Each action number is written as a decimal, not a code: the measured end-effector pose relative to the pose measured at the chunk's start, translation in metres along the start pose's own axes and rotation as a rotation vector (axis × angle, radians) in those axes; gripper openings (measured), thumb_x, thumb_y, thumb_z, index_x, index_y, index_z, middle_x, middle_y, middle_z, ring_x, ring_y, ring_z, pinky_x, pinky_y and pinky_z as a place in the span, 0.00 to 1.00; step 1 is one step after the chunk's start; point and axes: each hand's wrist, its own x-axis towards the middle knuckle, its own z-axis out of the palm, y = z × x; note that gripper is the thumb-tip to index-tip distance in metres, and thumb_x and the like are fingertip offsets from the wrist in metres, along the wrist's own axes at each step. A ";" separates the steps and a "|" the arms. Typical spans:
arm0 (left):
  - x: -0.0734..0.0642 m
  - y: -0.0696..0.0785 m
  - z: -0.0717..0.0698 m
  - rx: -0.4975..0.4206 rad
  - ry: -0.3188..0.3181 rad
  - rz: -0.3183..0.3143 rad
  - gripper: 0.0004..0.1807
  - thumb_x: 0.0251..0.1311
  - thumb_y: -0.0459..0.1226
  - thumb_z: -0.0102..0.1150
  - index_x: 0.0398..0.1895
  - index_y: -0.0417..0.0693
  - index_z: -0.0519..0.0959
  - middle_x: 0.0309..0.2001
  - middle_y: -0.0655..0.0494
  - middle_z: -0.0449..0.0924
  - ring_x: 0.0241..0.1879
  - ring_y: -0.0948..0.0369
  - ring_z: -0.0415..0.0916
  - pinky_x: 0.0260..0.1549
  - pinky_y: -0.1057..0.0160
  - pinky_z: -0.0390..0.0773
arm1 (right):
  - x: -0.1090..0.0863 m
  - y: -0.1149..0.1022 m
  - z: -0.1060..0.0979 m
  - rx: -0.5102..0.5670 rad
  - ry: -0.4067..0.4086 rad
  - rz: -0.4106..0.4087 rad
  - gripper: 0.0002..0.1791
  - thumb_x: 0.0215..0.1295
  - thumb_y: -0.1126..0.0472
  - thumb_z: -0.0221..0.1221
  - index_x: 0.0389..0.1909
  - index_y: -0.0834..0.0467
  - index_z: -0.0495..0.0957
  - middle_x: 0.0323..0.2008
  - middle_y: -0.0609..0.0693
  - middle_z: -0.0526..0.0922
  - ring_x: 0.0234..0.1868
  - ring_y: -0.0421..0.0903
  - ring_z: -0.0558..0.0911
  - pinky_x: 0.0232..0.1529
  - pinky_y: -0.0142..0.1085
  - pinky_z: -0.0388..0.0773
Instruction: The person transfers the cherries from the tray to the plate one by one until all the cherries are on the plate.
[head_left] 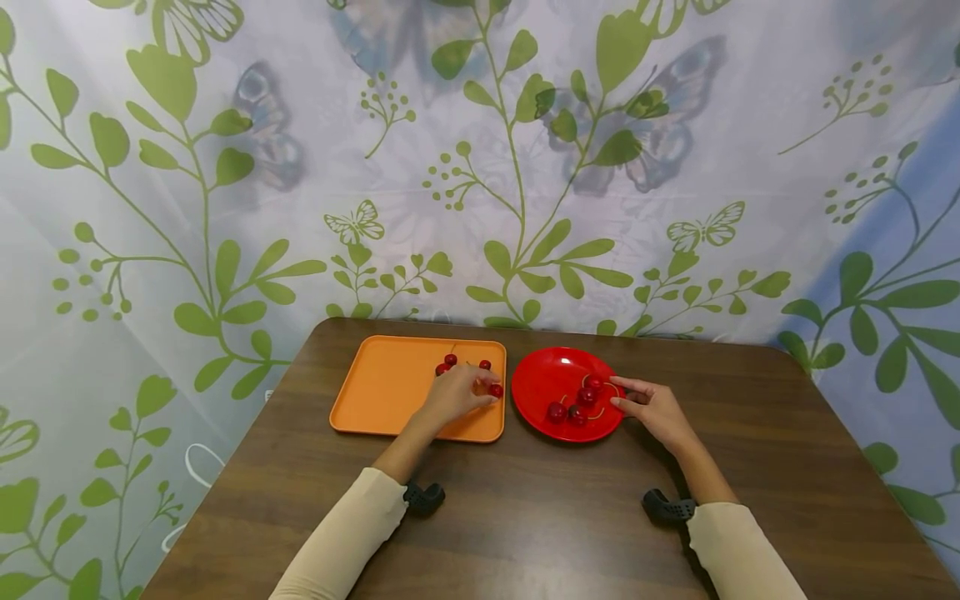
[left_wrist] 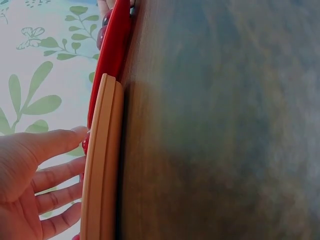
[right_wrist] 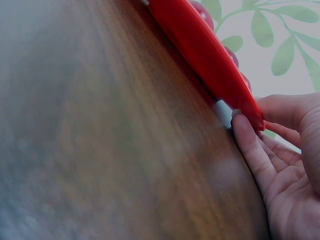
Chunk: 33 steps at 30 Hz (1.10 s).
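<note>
red plate (head_left: 536, 385) pinched by right hand (head_left: 658, 410); only the right wrist view shows a fingertip (right_wrist: 244, 131) beneath. left hand (head_left: 456, 395) brackets a cherry (head_left: 496, 390); pinched or not, i cannot tell.

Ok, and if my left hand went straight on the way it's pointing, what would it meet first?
The cherry right at the tip of your left hand, though I can't tell if you're already touching it. Beyond that, probably the rim of the orange tray, then the red plate.
</note>
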 end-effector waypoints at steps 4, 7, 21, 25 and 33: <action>0.000 0.001 0.000 0.009 -0.014 -0.006 0.16 0.58 0.42 0.75 0.50 0.53 0.89 0.43 0.59 0.89 0.32 0.63 0.77 0.29 0.67 0.77 | 0.000 -0.001 0.000 -0.010 0.004 -0.002 0.26 0.67 0.59 0.68 0.64 0.61 0.79 0.28 0.52 0.80 0.25 0.43 0.73 0.24 0.32 0.70; -0.001 0.001 -0.001 0.020 -0.027 -0.015 0.16 0.58 0.43 0.74 0.50 0.53 0.89 0.43 0.59 0.89 0.31 0.63 0.75 0.28 0.67 0.77 | 0.000 -0.001 0.000 -0.013 0.002 -0.005 0.26 0.67 0.58 0.68 0.64 0.60 0.78 0.28 0.52 0.80 0.25 0.43 0.72 0.24 0.32 0.70; -0.003 0.001 0.000 0.000 -0.043 -0.041 0.11 0.58 0.41 0.74 0.45 0.53 0.90 0.42 0.58 0.88 0.39 0.57 0.81 0.29 0.65 0.78 | -0.002 -0.002 0.001 -0.007 -0.002 0.005 0.27 0.66 0.56 0.68 0.64 0.59 0.79 0.27 0.51 0.79 0.25 0.43 0.72 0.25 0.32 0.70; -0.003 0.001 0.001 0.004 -0.052 -0.038 0.11 0.58 0.42 0.74 0.44 0.54 0.90 0.39 0.60 0.88 0.39 0.58 0.82 0.30 0.66 0.78 | -0.002 -0.001 0.001 -0.018 -0.003 -0.001 0.27 0.67 0.56 0.68 0.64 0.60 0.78 0.28 0.51 0.80 0.26 0.44 0.73 0.25 0.33 0.72; -0.001 0.002 0.000 0.015 -0.061 0.008 0.09 0.58 0.40 0.75 0.42 0.52 0.90 0.38 0.60 0.89 0.41 0.60 0.83 0.38 0.64 0.82 | -0.004 -0.008 0.001 0.005 -0.015 -0.013 0.27 0.67 0.58 0.68 0.65 0.62 0.78 0.29 0.57 0.79 0.26 0.45 0.73 0.25 0.33 0.74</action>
